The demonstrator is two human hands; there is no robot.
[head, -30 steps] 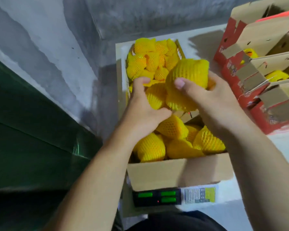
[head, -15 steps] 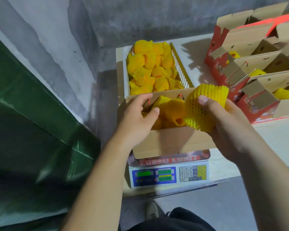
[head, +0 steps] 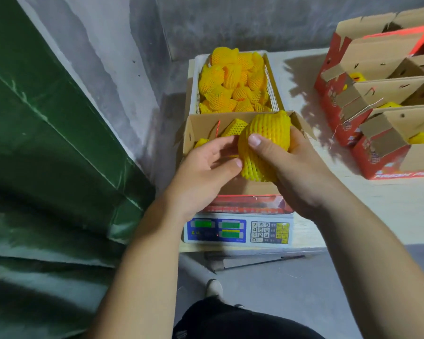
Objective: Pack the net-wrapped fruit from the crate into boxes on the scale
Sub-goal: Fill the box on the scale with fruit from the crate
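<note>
**Yellow-netted fruit held over the box on the scale**

Dark trousers (head: 230,321) fill the bottom edge at six o'clock, with a pale shoe (head: 214,287) just above them on the grey floor. Further up sits the scale (head: 238,230), its blue panel showing green displays and a white keypad. On its platform stands an open cardboard box (head: 250,187) with a red printed lower face.

Over the near part of that box, the right hand (head: 296,172) grips a net-wrapped fruit (head: 264,140), thumb pressed across the front of the yellow foam mesh and fingers curled behind it. The left hand (head: 201,172), at nine o'clock from the fruit, is partly curled, its thumb tip touching the net's lower left side; whether the other fingers touch it cannot be told. A few more netted pieces (head: 234,127) lie inside the box beyond the hands.

Past the box, toward twelve o'clock, a white crate (head: 192,94) holds a heap of netted fruit (head: 233,84). At two o'clock, well apart from the scale, stand red-and-brown cartons (head: 377,99) with open flaps, yellow netting showing inside. A green sheet (head: 47,118) covers the nine o'clock side.
</note>
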